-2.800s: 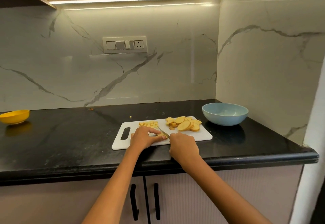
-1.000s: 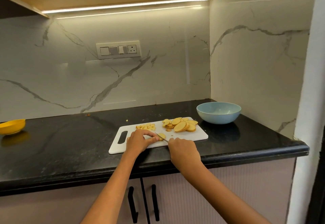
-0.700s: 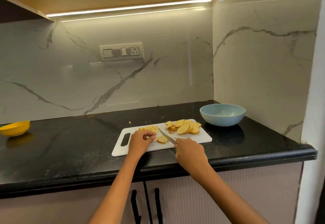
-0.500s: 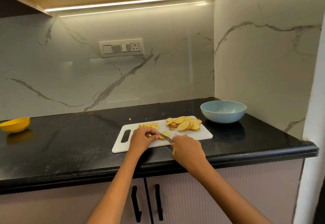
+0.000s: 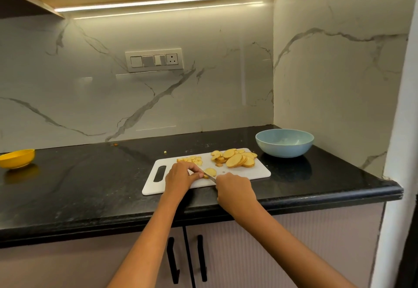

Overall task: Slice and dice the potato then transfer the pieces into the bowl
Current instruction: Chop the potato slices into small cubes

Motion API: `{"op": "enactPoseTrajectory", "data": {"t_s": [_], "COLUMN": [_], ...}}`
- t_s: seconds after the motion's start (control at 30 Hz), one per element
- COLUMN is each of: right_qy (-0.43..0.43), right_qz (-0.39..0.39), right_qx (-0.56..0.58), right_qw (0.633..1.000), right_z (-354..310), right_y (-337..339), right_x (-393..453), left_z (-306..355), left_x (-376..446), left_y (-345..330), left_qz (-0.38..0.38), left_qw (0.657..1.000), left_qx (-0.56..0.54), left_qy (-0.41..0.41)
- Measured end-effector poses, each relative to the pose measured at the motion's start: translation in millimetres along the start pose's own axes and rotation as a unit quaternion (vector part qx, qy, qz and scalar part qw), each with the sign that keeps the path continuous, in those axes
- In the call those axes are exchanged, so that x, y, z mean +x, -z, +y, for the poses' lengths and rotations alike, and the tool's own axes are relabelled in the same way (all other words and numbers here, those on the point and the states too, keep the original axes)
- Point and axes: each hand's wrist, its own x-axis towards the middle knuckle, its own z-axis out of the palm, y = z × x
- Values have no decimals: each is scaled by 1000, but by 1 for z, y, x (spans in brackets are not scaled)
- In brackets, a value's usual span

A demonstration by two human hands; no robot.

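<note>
A white cutting board (image 5: 253, 173) lies on the black counter. Round potato slices (image 5: 236, 159) are piled at its far right, and a small heap of diced pieces (image 5: 192, 160) sits at its far middle. My left hand (image 5: 179, 178) pinches a single potato slice (image 5: 210, 171) near the board's front edge. My right hand (image 5: 234, 189) grips a knife (image 5: 210, 178) whose blade rests across that slice; the handle is hidden in my fist. The light blue bowl (image 5: 284, 143) stands to the right of the board and looks empty.
A yellow bowl (image 5: 17, 158) sits at the far left of the counter (image 5: 90, 181). A few potato crumbs (image 5: 165, 152) lie behind the board. A marble wall closes off the right side. Cabinet doors with black handles (image 5: 173, 259) hang below the counter edge.
My left hand shifted from pressing flat to pinching one slice near the front edge. The knife lifted briefly and came back down onto the slice.
</note>
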Motion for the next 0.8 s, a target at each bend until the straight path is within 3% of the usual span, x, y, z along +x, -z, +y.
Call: {"op": "enactPoseTrajectory", "data": {"t_s": [0.2, 0.47, 0.53, 0.7, 0.8], "right_qy": [7, -98, -99, -98, -101], "right_qz": [23, 44, 72, 103, 103], "right_qx": [-22, 184, 206, 223, 220], "right_qw": [999, 977, 971, 964, 965], "right_z": [1, 35, 39, 43, 43], "right_y": [-4, -12, -13, -16, -17], "right_x": [1, 24, 28, 35, 37], "left_z": [-1, 1, 1, 15, 23], "left_x": [-2, 1, 6, 34, 45], "left_y": [1, -3, -3, 4, 8], "left_qz": [-4, 11, -36, -259, -315], "left_qw": [1000, 997, 994, 957, 938], "left_qx": [-10, 48, 74, 81, 98], "left_qy": [-12, -57, -78, -107, -107]}}
